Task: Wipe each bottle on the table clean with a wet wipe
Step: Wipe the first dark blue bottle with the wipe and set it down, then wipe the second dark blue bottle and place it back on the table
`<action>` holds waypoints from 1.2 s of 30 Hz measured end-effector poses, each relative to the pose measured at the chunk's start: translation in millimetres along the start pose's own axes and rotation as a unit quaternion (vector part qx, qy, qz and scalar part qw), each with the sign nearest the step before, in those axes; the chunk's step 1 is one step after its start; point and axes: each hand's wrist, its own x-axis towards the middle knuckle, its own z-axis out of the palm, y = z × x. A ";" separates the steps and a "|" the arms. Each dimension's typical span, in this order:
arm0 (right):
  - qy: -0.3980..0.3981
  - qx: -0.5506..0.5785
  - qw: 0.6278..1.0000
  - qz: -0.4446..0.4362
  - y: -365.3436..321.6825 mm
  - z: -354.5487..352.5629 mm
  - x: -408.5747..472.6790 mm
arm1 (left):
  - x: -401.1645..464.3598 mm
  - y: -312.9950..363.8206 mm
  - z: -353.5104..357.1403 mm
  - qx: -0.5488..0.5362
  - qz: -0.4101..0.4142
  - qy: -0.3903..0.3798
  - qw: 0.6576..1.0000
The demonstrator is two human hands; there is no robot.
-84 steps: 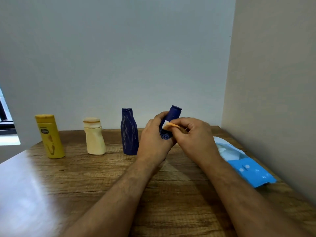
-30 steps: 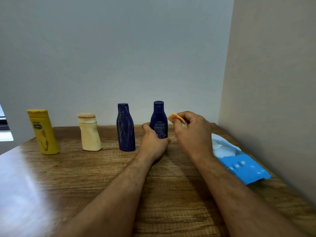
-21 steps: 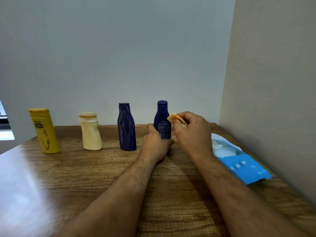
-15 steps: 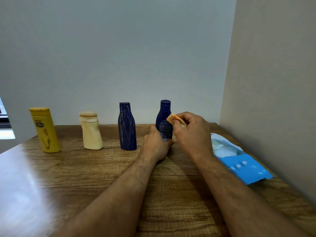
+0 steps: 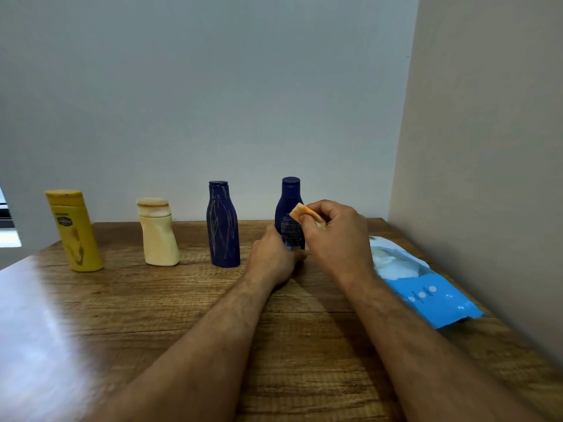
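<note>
Four bottles are standing in a row near the far edge of the wooden table [image 5: 152, 315], each with its long axis upright and cap pointing up: a yellow bottle [image 5: 74, 231] at the left, a cream bottle [image 5: 157, 233] beside it whose body is leaning a little, a scratched dark blue bottle [image 5: 223, 224] in the middle, and a smaller dark blue bottle [image 5: 290, 213] at the right, its printed label facing the camera. The left hand [image 5: 272, 260] is gripping the base of this smaller bottle, fingers curled round its lower part and hiding where it is meeting the table. The right hand [image 5: 336, 236] is hovering just beside the bottle's shoulder, pinching a folded, orange-stained wet wipe [image 5: 301, 212] between thumb and fingers; most of the wipe is lying hidden inside the hand, and whether it is touching the bottle cannot be told. The label text is too small to read. A blue pack of wipes [image 5: 426, 295] is lying flat at the right, next to a beige side wall [image 5: 487, 178]. A pale grey wall [image 5: 213, 102] is rising behind the table, and glare is washing out the near left of the wood.
</note>
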 end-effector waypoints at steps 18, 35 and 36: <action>-0.010 0.003 1.000 0.003 -2.1 -1.9 -1.1 | 2.9 -0.9 1.3 0.029 -0.007 -0.003 1.000; -0.017 0.014 1.000 0.008 -2.5 -3.1 -3.1 | -14.4 -0.1 -1.7 0.073 -0.054 0.032 0.995; -0.019 0.015 1.000 0.007 -2.7 -3.0 -3.2 | -19.2 -0.1 -2.7 0.089 -0.052 0.043 0.994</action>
